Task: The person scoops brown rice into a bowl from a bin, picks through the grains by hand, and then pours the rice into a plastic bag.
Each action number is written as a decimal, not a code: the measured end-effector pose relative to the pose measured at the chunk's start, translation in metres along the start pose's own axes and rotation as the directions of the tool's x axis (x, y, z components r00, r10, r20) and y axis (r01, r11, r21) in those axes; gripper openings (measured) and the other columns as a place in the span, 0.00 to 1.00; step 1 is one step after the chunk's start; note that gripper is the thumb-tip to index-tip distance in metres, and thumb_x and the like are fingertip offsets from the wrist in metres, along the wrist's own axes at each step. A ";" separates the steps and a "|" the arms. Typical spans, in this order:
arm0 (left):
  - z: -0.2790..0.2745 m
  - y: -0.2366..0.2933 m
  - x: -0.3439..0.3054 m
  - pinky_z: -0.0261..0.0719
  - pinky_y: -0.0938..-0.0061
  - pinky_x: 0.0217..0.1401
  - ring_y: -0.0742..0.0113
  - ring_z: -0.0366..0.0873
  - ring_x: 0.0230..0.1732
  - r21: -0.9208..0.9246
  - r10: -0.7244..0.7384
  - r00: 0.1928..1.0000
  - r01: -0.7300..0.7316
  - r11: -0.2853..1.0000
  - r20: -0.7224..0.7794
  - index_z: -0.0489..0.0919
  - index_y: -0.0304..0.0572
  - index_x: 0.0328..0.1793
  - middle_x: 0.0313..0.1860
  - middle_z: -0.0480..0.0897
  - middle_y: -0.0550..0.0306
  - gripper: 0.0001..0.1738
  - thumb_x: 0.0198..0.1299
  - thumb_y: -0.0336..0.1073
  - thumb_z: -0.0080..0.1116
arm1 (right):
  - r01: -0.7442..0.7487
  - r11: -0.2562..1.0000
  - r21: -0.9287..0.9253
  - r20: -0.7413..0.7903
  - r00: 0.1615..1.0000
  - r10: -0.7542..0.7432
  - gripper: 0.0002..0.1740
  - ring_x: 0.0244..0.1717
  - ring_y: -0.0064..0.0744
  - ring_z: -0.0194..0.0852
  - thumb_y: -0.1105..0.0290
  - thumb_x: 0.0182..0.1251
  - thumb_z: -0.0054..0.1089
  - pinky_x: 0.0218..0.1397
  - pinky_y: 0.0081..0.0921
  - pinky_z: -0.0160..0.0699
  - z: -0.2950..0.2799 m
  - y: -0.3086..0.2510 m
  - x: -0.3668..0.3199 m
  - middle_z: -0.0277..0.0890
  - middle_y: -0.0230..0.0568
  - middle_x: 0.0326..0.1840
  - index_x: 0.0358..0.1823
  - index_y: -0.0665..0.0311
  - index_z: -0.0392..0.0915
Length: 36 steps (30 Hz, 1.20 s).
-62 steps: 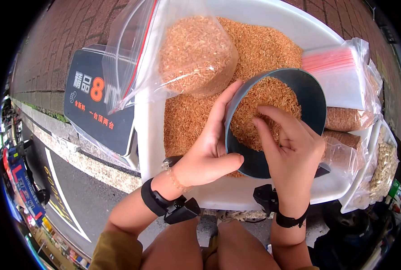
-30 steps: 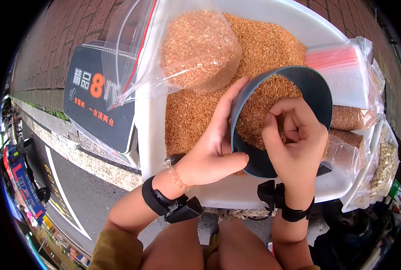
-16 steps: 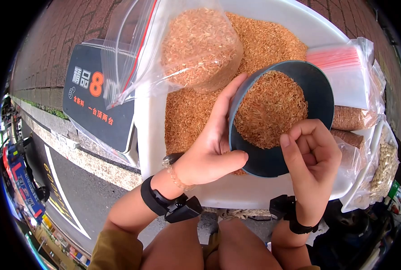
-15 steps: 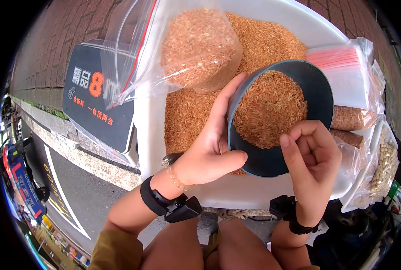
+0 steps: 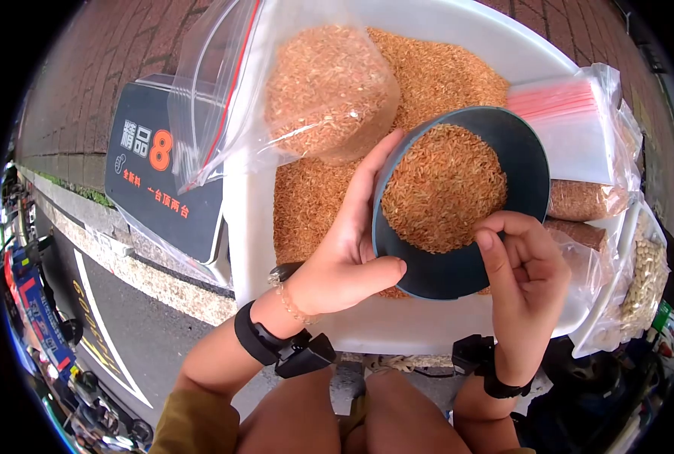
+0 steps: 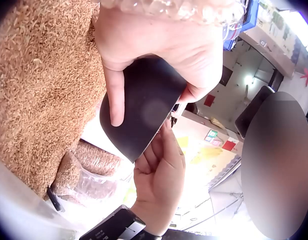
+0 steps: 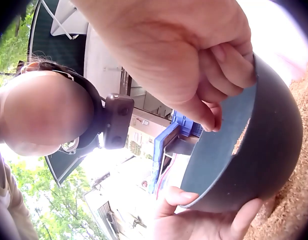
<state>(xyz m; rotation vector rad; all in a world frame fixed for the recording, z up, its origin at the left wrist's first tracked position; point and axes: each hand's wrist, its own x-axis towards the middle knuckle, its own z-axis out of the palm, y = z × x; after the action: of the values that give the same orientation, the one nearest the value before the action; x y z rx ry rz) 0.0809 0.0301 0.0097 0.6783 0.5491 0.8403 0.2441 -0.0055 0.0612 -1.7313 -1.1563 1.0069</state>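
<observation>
The dark bowl (image 5: 444,274) of reddish grain (image 5: 443,189) hangs tilted over the white tub (image 5: 397,327), likely so spills land back inside; the left hand (image 5: 344,257) clamps its side, thumb beneath, bearing the weight; the right hand (image 5: 526,272), fingers curled with nothing visible inside them, touches the near rim.

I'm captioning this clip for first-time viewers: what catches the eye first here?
The dark bowl heaped with reddish-brown grain fills the centre of the head view, gripped by the left hand, with the right hand curled at its near rim. Behind it, a clear zip bag of similar grain sits at the white tub's left side.
</observation>
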 end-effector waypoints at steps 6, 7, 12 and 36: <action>0.001 0.001 0.001 0.43 0.72 0.70 0.66 0.41 0.72 0.056 0.000 1.000 0.001 0.998 -0.013 0.34 0.44 0.72 0.71 0.43 0.54 0.52 0.39 0.18 0.45 | 0.019 1.000 0.004 -0.028 0.999 -0.019 0.03 0.17 0.06 0.43 0.80 0.60 0.53 0.18 0.10 0.40 -0.001 -0.004 0.000 0.54 0.20 0.14 0.35 0.71 0.73; 0.002 0.003 0.001 0.42 0.72 0.70 0.66 0.41 0.72 0.039 -0.012 1.000 0.013 0.999 -0.026 0.35 0.43 0.72 0.71 0.43 0.54 0.52 0.39 0.18 0.46 | 0.024 1.000 0.006 -0.028 0.999 -0.023 0.02 0.17 0.06 0.44 0.80 0.60 0.52 0.18 0.10 0.41 0.000 -0.004 0.000 0.55 0.20 0.14 0.35 0.71 0.72; 0.003 0.004 0.000 0.41 0.72 0.70 0.66 0.41 0.72 0.013 -0.041 0.998 0.041 0.999 -0.041 0.35 0.43 0.72 0.71 0.44 0.53 0.52 0.40 0.19 0.47 | 0.040 0.989 0.142 -0.020 0.999 -0.038 0.02 0.17 0.07 0.44 0.78 0.63 0.49 0.18 0.09 0.40 -0.001 -0.006 -0.001 0.56 0.21 0.16 0.34 0.68 0.66; -0.002 0.000 -0.007 0.45 0.71 0.69 0.66 0.49 0.69 -0.072 -0.075 0.979 0.063 0.995 -0.190 0.38 0.44 0.73 0.69 0.52 0.55 0.54 0.37 0.20 0.50 | 0.044 0.551 0.834 -0.057 0.998 0.006 0.09 0.13 0.12 0.38 0.65 0.70 0.34 0.14 0.11 0.37 -0.029 0.048 0.008 0.48 0.25 0.15 0.32 0.60 0.58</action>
<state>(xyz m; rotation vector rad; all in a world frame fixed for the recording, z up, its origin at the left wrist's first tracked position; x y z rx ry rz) 0.0755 0.0249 0.0098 0.5174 0.7118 0.8600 0.2870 -0.0158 0.0259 -0.9325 -0.4699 1.2167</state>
